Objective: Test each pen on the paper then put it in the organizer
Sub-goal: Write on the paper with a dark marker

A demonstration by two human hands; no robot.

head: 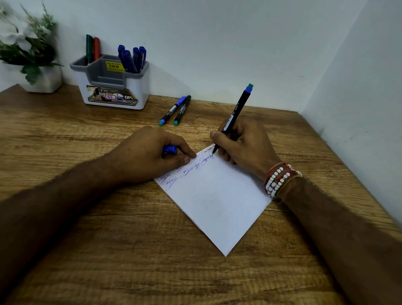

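My right hand (243, 142) grips a black pen (236, 112) with a blue-green end, its tip touching the far corner of the white paper (219, 198). Blue scribbles run along the paper's upper left edge. My left hand (150, 153) presses on that edge and holds a blue pen cap (170, 149) between the fingers. Two more black pens (176, 110) lie side by side on the table beyond the paper. The white and grey organizer (111, 85) stands at the back left, with several blue pens (131, 57) in its right slot and a green and a red pen (92, 48) in its left slot.
A potted plant (28, 48) in a white pot stands left of the organizer, against the wall. The wooden table (146, 253) sits in a corner, with walls at the back and on the right.
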